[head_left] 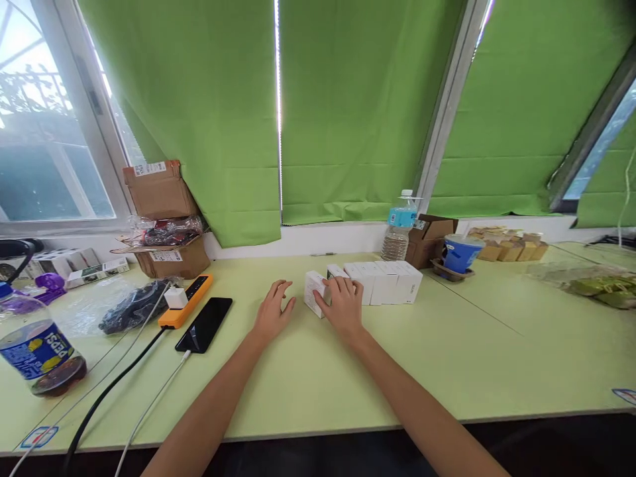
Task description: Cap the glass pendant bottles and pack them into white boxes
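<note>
Several small white boxes (pixel 390 283) stand side by side in a row on the pale yellow-green table. At the row's left end, a separate white box (pixel 314 291) with fine print on its face stands upright. My right hand (pixel 342 305) is closed over this box, thumb against its front and fingers bent at its top right. Behind those fingers, another white box (pixel 336 270) with a dark green patch is partly hidden. My left hand (pixel 272 308) rests just left of the boxes, its fingers apart and holding nothing.
To the left are a black phone (pixel 205 324) on a white cable, an orange power strip (pixel 186 301), a Pepsi bottle (pixel 42 351) and stacked cardboard boxes (pixel 171 262). Behind the row stand a water bottle (pixel 399 232), a brown carton (pixel 430 238) and a blue cup (pixel 461 254).
</note>
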{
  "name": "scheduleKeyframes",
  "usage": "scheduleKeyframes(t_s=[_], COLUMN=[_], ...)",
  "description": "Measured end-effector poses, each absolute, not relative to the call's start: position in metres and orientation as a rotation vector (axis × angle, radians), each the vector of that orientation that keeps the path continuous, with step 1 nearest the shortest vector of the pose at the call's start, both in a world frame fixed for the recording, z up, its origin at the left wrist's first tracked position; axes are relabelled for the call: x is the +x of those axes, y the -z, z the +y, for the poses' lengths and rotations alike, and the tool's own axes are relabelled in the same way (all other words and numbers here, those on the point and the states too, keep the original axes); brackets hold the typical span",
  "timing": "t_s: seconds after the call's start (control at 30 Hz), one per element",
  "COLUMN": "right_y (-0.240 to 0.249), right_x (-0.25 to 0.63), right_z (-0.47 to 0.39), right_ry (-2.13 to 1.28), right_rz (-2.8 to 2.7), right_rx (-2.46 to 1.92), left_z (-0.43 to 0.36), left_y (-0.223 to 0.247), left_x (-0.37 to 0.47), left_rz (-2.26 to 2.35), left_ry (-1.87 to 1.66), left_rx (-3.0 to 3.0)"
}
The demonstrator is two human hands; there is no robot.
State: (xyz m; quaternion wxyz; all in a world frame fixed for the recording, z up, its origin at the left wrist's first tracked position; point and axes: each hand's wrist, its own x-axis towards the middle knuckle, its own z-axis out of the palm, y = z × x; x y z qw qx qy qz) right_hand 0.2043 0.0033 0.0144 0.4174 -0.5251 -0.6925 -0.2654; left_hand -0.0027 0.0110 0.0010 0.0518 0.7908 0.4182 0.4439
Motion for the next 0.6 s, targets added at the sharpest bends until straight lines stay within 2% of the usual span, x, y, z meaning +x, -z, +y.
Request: scheduleKeyframes(t_s=[0.2,0.43,0.6], right_y=[-0.021,-0.024,-0.023], right_x=[0.209,0.205,0.194], right_z=[0.006,0.008,0.003], right_ry=[0.877,0.831,0.811], right_rz=[-1.719,-1.595,-1.709], right_rx=[-1.399,-1.548,-1.455], left_z=[0.010,0.008,0.002], left_y=[0.002,0.002,-0.002], left_x=[-0.001,0.002,0.005], left_rz=[1.285,1.257,1.186], left_ry=[-1.251,-1.212,-1.189], left_rx=[2.443,2.426,2.394])
